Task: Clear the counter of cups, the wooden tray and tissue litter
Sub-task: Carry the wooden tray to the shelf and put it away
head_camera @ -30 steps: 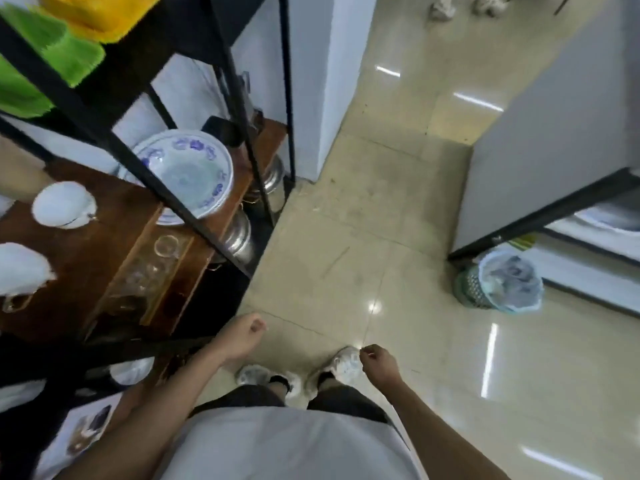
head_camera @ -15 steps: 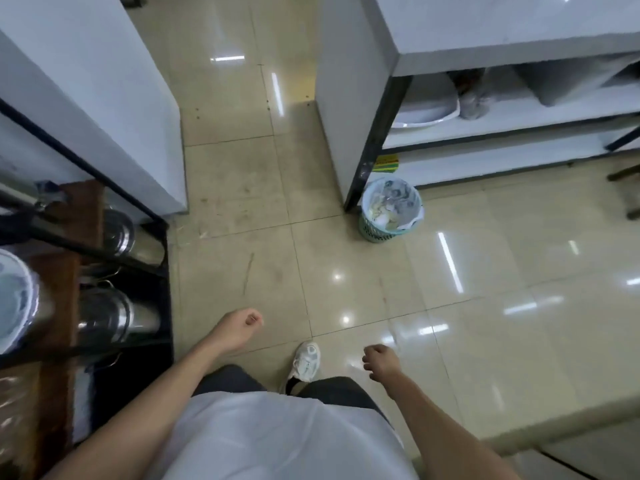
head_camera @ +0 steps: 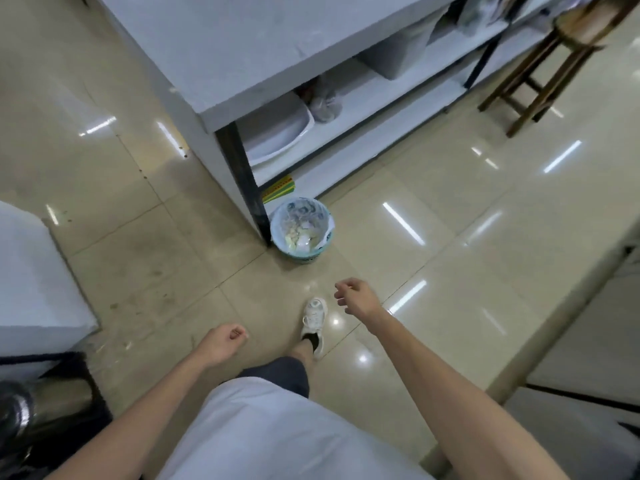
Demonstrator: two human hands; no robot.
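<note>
right hand (head_camera: 356, 299) loosely curled, contents unclear | left hand (head_camera: 225, 342) fisted, seemingly empty | risk: tissue released short of bin (head_camera: 302, 230) ahead, lands on floor

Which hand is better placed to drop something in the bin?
Probably the right hand: it reaches forward, nearer the lined bin by the counter leg. The left hand hangs further back in a loose fist. Whether either holds tissue is unclear.

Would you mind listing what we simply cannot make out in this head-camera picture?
- Right hand: fingers curl loosely; whether the grip holds a scrap of tissue is too small to tell.
- Left hand: closed into a fist that hides its palm.
- Bin: contents pale, blurred, unidentifiable.
- Counter: top cut off by the upper edge.
- Stool: seat cut off by the upper edge.
</note>
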